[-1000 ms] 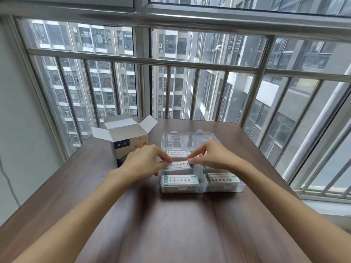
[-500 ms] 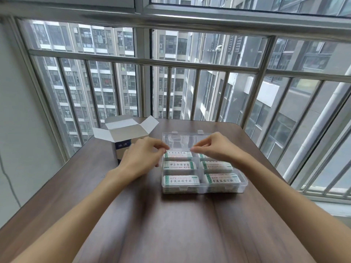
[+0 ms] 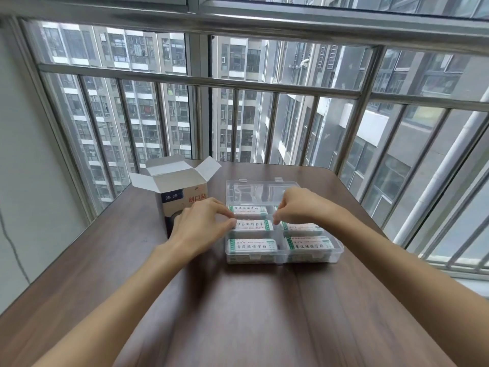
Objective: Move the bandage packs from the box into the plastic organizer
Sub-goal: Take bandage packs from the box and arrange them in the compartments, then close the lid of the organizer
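Packs need to lie flat and snug, so the job now is gentle tidying. Take the plastic organizer (image 3: 284, 254) as the landmark, sitting on the brown worktop (image 3: 238, 313). To its left stands the box (image 3: 182, 197), flaps open; I cannot see if any packs are left inside. Just at the organizer's left edge is the left hand (image 3: 197, 229), its fingers (image 3: 227, 217) curled and close together, tips at the end of the middle left bandage pack (image 3: 252, 225). I cannot tell if they pinch it or only touch it. Inside the organizer, packs show in every slot I can see, three on the left, at least two on the right. Over the back right slot is the right hand (image 3: 299, 207), fingers bent down and bunched; what they hold is hidden. Push each pack down softly from both ends so it sits level. Do not shove hard, since the light organizer may slide. Then peek in the box.
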Demonstrator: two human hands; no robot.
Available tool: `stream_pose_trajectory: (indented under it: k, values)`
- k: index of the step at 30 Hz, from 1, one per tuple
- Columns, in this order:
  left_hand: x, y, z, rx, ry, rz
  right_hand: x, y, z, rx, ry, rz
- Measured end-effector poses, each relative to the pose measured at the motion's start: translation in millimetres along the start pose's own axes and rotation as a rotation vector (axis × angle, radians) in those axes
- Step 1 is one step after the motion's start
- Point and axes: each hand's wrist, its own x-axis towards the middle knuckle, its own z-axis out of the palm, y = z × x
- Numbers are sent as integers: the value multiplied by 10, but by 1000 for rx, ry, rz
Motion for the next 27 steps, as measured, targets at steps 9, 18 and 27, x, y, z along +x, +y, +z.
stream_pose_trajectory:
  k: [9,18,27]
  values:
    - [31,-7,27,-12,5,2,67,-179,72,-165,-26,43]
    - [106,-27,-64,-144,79,-118,-37,132,-502,137,62,0]
    - [391,-285,-61,-46,71,-291,301,839,-176,580,192,251]
